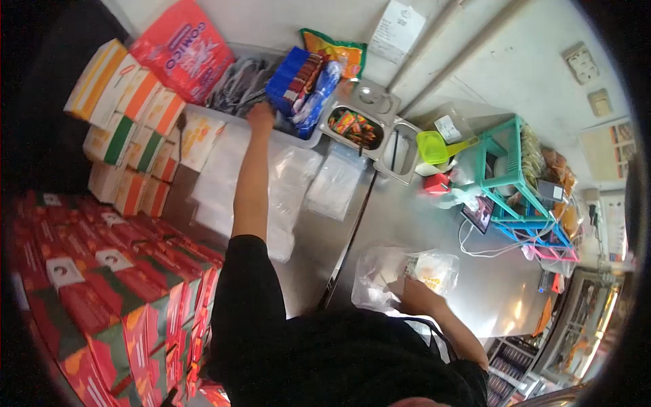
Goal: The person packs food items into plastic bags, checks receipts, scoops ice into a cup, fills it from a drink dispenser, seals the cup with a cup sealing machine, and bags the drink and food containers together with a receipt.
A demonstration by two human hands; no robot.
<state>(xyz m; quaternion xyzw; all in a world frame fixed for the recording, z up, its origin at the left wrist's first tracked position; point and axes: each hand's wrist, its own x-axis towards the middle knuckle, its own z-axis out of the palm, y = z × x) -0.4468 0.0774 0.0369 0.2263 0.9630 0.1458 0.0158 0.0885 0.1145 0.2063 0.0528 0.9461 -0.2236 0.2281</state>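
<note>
My left hand (260, 117) reaches to the front edge of a clear plastic bin (298, 141), beside black plastic-wrapped items (243, 85) and a blue box of packets (291, 81). Its fingers are partly hidden, and what they hold, if anything, cannot be made out. Lower right, my right hand (415, 296) is at a clear plastic bag (371, 275) with a printed white item (434, 270) inside. The fingers of that hand are bent against the bag. Under my left forearm lie flat stacks of clear plastic bags (288, 183).
Red boxes (102, 285) are stacked at the left, with orange and white boxes (139, 102) above. Metal trays (400, 152) with sachets, a green strainer (434, 147), a teal basket (502, 152) and a phone (479, 211) with a white cable line the wall side.
</note>
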